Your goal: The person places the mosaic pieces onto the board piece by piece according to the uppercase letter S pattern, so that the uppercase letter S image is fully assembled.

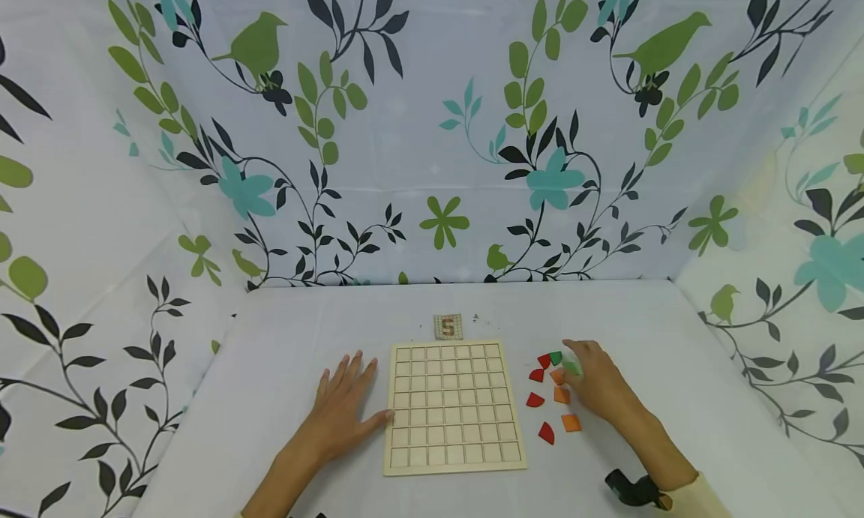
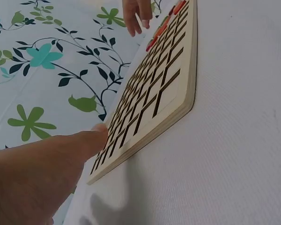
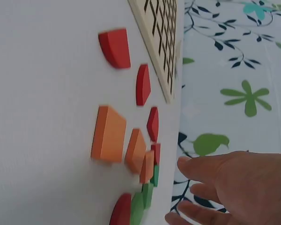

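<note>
A pale wooden board [image 1: 455, 409] with a grid of square recesses lies on the white table. My left hand [image 1: 346, 409] rests to its left with fingers spread, and the thumb [image 2: 96, 138] touches the board's edge. Right of the board, my right hand [image 1: 597, 379] is over the loose pieces with its fingers extended, seemingly holding nothing. Near its fingertips are a light green piece [image 1: 571, 366] and a darker green piece [image 1: 556, 357]. Orange square pieces [image 3: 108, 136] and red quarter-round pieces [image 3: 116, 48] lie scattered beside them. Part of the group is hidden under the right hand.
A small patterned square card [image 1: 448, 327] lies just behind the board's far edge. A dark strap-like object [image 1: 634, 489] is at the right wrist. Patterned cloth [image 1: 432, 128] hangs behind the table and along both sides.
</note>
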### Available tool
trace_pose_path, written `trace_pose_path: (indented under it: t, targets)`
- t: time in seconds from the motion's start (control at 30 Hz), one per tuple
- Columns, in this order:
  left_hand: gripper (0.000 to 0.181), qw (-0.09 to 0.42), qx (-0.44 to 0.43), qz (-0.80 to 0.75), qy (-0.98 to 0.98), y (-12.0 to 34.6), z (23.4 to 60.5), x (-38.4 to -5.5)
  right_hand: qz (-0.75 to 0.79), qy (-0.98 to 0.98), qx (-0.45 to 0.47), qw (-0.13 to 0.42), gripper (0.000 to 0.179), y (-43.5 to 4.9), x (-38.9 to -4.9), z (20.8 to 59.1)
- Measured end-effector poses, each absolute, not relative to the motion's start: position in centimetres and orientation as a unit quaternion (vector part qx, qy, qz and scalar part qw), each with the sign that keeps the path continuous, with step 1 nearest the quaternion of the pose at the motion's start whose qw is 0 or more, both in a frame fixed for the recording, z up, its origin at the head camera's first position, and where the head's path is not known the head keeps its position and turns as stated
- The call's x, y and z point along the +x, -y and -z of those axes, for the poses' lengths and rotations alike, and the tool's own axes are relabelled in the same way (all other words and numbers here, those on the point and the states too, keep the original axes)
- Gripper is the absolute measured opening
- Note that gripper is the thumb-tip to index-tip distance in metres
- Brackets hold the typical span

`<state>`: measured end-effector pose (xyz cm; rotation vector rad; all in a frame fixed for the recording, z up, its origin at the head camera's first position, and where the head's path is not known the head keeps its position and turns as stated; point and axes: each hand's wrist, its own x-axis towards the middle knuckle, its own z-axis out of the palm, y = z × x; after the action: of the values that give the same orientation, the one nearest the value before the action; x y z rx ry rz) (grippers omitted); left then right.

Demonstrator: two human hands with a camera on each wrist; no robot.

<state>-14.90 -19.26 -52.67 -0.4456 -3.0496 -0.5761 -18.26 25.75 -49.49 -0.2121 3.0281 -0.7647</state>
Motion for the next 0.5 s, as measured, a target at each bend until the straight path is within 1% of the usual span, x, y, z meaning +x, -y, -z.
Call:
trace_pose_path:
  t: [0.2,0.37,0.5]
  targets:
    - [0.083,-0.028,-0.161,0.2,0.966,18.9,52.6,-14.8,0.253,-0.964,-0.082,0.029,0.045,-27.6,-19.1,49.9]
    - [0.078,-0.031,-0.172,0.201,0.964,18.7,52.4,-14.7,0.254,-0.962,-0.087,0.05,0.043,-28.5,-19.5,50.3]
    - [0.073,-0.027,-0.178,0.195,0.964,18.8,52.5,-14.7,0.254,-0.962,-0.082,0.055,0.043,-28.6,-19.9,50.6]
